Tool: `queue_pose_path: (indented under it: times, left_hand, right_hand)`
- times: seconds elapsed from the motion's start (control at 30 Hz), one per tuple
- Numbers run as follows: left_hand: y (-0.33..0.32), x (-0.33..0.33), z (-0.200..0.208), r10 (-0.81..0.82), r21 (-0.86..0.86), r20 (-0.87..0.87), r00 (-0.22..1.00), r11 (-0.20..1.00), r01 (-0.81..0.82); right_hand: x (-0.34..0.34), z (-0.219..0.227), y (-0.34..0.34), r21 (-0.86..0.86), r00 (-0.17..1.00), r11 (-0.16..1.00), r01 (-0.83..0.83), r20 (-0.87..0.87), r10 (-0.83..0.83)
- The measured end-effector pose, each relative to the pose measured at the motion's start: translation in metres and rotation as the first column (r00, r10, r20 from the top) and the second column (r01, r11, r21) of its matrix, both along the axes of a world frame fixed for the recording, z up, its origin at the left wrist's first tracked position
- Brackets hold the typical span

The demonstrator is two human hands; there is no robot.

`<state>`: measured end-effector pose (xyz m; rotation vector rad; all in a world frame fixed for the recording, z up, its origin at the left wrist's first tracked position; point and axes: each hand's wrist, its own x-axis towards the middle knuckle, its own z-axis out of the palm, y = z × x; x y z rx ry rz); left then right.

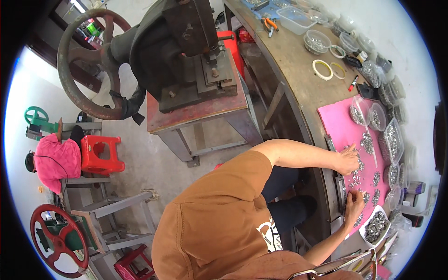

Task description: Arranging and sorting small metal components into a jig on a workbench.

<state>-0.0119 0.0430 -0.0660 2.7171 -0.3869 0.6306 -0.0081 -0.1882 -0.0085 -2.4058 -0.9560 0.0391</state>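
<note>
My left hand (346,160) rests over small silvery metal parts (355,177) scattered on a pink sheet (332,116). Its fingers are apart, with one stretched out toward the far side. Nearer to me, my right hand (353,206) is bent over the same sheet, its fingers curled together; anything between them is too small to make out. Several little heaps of the metal parts (367,143) lie just beyond both hands. A white square bowl (376,227) full of similar parts stands beside my right hand.
Clear plastic tubs (393,141) of metal parts line the wall side of the workbench (298,60). Tape rings (322,69) and orange-handled pliers (269,25) lie farther along. A large handwheel press (177,51) stands to the left. A person in pink (58,161) sits near a red stool (100,154).
</note>
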Motion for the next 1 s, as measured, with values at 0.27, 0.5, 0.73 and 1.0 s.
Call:
queue_pose_path:
  times: [0.27,0.5,0.73,1.0]
  left_hand:
    - [-0.001,0.001,0.002,-0.001,-0.002,0.033,0.999,1.0,0.001]
    - [0.003,0.002,0.0,-0.01,-0.041,-0.1,0.995,0.999,0.006]
    - [0.006,-0.005,0.01,-0.022,0.054,-0.088,0.996,0.998,0.026]
    - [0.002,-0.009,0.019,-0.054,0.233,-0.039,0.998,0.97,0.062]
  right_hand:
    - [0.003,0.0,-0.001,-0.034,0.998,0.999,0.03,-0.05,-0.031]
    - [0.003,-0.004,0.001,0.004,1.0,1.0,-0.001,-0.025,0.001]
    - [0.0,0.002,0.003,0.005,0.996,0.999,0.043,-0.082,-0.042]
    - [-0.005,0.007,0.007,0.007,0.994,0.998,0.058,-0.098,-0.057]
